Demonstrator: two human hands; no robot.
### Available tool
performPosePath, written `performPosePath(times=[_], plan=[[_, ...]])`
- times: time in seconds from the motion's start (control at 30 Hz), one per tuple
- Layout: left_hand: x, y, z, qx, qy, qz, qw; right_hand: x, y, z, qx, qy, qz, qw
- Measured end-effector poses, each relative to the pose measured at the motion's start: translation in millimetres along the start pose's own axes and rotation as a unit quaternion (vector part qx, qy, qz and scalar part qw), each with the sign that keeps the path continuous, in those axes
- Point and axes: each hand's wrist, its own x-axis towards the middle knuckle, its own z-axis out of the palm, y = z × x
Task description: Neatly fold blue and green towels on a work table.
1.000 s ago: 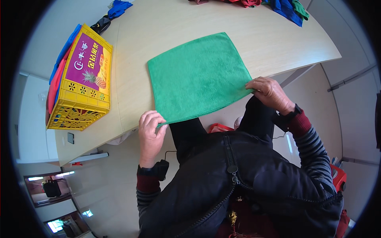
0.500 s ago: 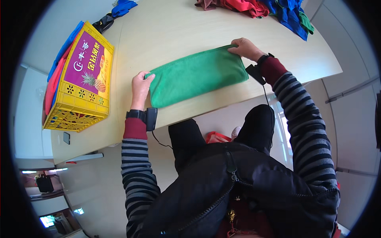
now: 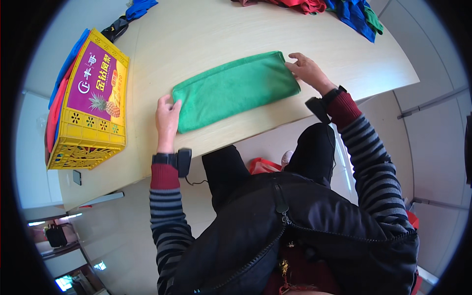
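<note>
- Lying folded on the pale worktop [image 3: 206, 39], the green cloth [image 3: 235, 90] is pressed by the flat, released left hand [image 3: 167, 118] and right hand [image 3: 306, 70].
- A yellow crate [image 3: 88, 142] with a purple panel is seen at the left.

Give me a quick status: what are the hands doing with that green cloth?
Left hand flat on the left end of the green cloth, right hand on its right end. Cloth folded into a long strip on the table. Nothing in the way; yellow crate off left.
</note>
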Motion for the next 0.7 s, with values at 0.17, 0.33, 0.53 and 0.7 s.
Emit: performPosePath(times=[0.17, 0.33, 0.53, 0.7], plan=[[-73, 38, -7, -0.027, 0.011, -0.017, 0.999, -61, 18, -3, 0.023, 0.054, -0.083, 0.995], [-102, 50, 6, -0.062, 0.068, 0.02, 0.996, -94, 11, 17, 0.158, 0.05, -0.048, 0.985], [-107, 37, 7, 0.014, 0.108, 0.081, 0.991, -93, 9, 29, 0.158, 0.061, -0.039, 0.985], [-126, 40, 0, 0.102, 0.118, 0.103, 0.982, -101, 27, 24, 0.076, 0.122, -0.094, 0.985]])
